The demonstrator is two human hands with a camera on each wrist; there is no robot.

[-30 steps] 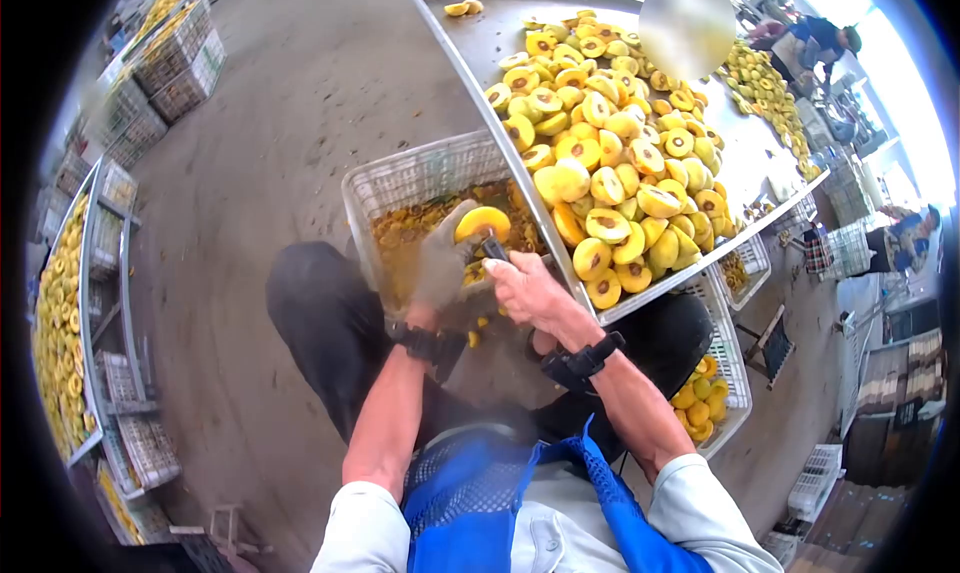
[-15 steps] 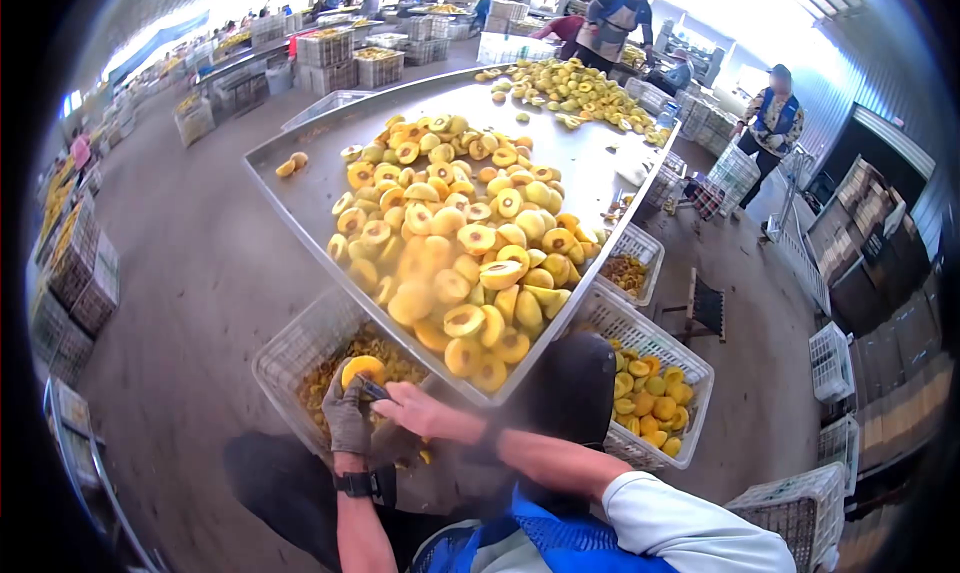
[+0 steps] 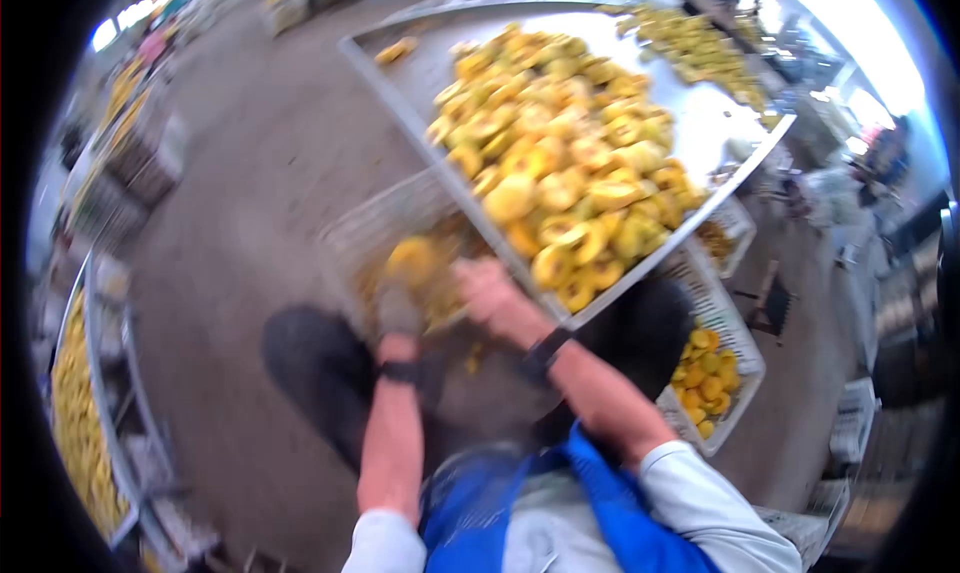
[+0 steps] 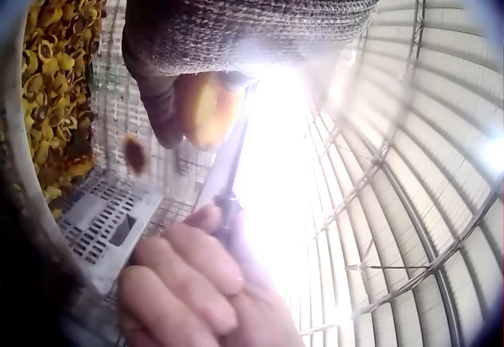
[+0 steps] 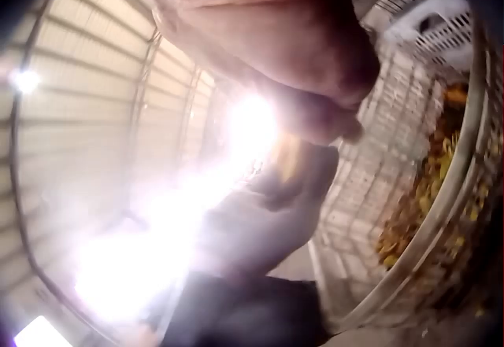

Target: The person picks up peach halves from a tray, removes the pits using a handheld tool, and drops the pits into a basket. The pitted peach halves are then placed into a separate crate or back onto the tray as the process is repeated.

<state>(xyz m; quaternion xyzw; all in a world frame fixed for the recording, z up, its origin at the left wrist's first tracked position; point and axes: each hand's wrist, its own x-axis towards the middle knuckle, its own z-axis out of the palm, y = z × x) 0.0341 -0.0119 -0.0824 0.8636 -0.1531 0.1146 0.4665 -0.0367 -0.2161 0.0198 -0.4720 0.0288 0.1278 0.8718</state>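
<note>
My gloved left hand [image 3: 398, 311] holds a yellow peach half [image 3: 411, 260] over a crate [image 3: 375, 205] of scraps; the head view is blurred. Gloved fingers of the left hand [image 4: 244, 28] curl round the fruit [image 4: 206, 111] in the left wrist view. Below it, my bare right hand [image 4: 197, 284] grips a thin tool [image 4: 228, 204] with its tip side lost in glare. A small brown piece [image 4: 135, 154] shows against the crate's mesh wall, beside the glove. In the right wrist view the right hand [image 5: 276, 40] is above the glove [image 5: 260, 221], its fingertips partly hidden.
A metal-edged table [image 3: 400, 73] with a heap of peach halves [image 3: 560, 163] stands just beyond my hands. Right of my knee is a crate with more halves [image 3: 710, 373], near a small stool [image 3: 772, 298]. A loaded rack [image 3: 130, 413] stands at the left.
The head view has swung back downward and blurred. The right hand now appears apart from the peach half, where the tool was against it before. The left hand still holds the fruit.
</note>
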